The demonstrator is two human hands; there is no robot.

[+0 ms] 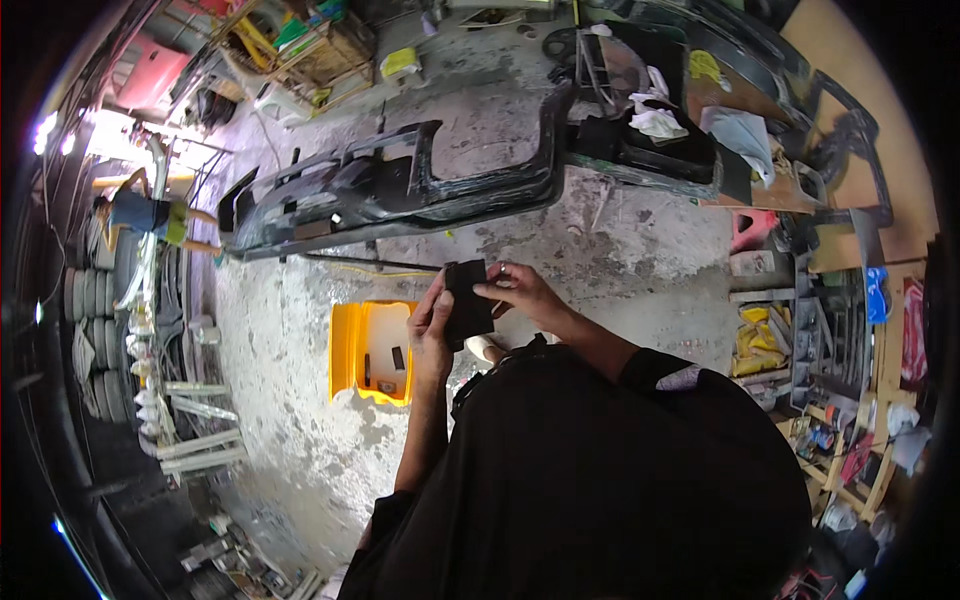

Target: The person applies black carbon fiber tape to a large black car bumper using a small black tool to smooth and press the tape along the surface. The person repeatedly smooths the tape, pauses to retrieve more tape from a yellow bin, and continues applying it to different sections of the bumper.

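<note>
In front of my body, my left hand point(431, 325) grips the left side of a black flat rectangular piece point(468, 300); its exact kind is not clear. The thumb lies over its face. My right hand point(520, 294) pinches the upper right edge of the same piece, with a ring on one finger. Below and to the left stands a yellow plastic container point(343, 350), with a few small dark pieces point(398, 358) lying on its pale inner surface. Beyond my hands a long black car bumper point(400, 205) extends from the left toward the middle.
More black bumper parts point(650, 170) with white cloths point(656, 122) lie at the upper right. Metal shelving point(803, 330) with a yellow bag point(760, 338) is at the right. Stacked tires point(95, 300) line the left wall, near another person point(150, 213). Wooden slats point(205, 445) lie lower left.
</note>
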